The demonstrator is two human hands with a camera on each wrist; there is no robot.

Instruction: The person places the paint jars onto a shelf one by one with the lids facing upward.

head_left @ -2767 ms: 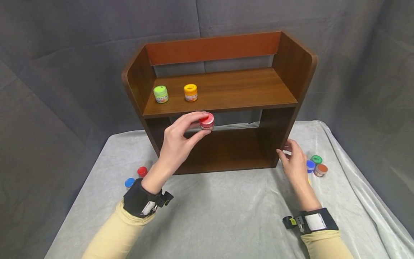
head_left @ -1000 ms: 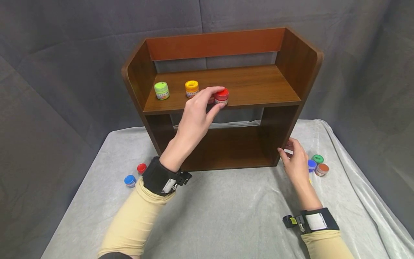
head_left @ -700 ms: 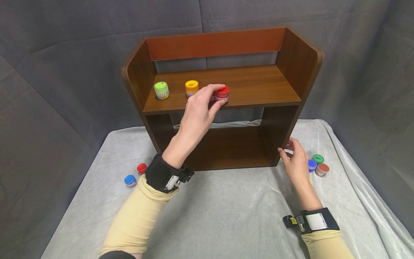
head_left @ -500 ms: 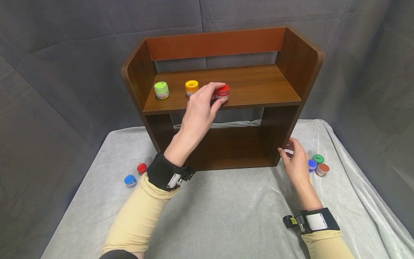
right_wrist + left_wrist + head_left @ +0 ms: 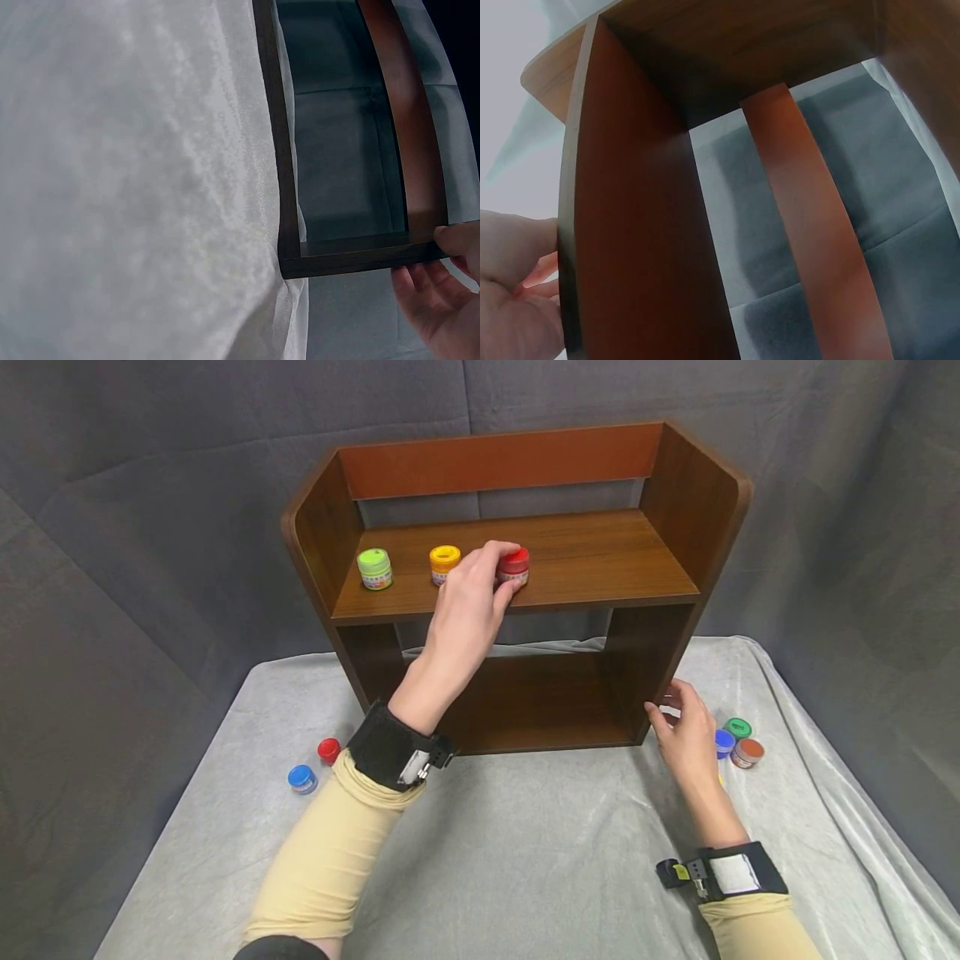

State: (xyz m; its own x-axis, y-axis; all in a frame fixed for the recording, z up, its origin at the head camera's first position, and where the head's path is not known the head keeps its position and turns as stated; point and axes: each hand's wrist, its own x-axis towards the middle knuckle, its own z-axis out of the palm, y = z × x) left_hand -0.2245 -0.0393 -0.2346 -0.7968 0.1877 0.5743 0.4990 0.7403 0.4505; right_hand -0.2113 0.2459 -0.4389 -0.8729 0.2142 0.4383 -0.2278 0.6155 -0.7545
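My left hand [image 5: 467, 614] pinches a small jar with a red lid [image 5: 515, 562] between thumb and fingers, over the front part of the upper board of a brown wooden shelf [image 5: 600, 560]. To the left of it on that board stand a yellow jar [image 5: 444, 562], partly behind the hand, and a light green jar [image 5: 375, 569]. In the left wrist view the left hand [image 5: 514, 281] shows at the board's edge, and the red jar is hidden. My right hand [image 5: 684, 735] grips the shelf's right side panel low down, its thumb on the front edge in the right wrist view.
Right of the shelf lie a green jar [image 5: 738, 727], a blue jar [image 5: 723, 742] and a brown jar [image 5: 747, 752], with a bit of yellow by the right wrist. On the left stand a red jar [image 5: 328, 750] and a blue jar [image 5: 302, 779]. Grey cloth [image 5: 525, 860] covers the table.
My left hand has carried the red jar up and right from in front of the shelf to the upper board, then slightly farther back. The right hand keeps its grip on the side panel.
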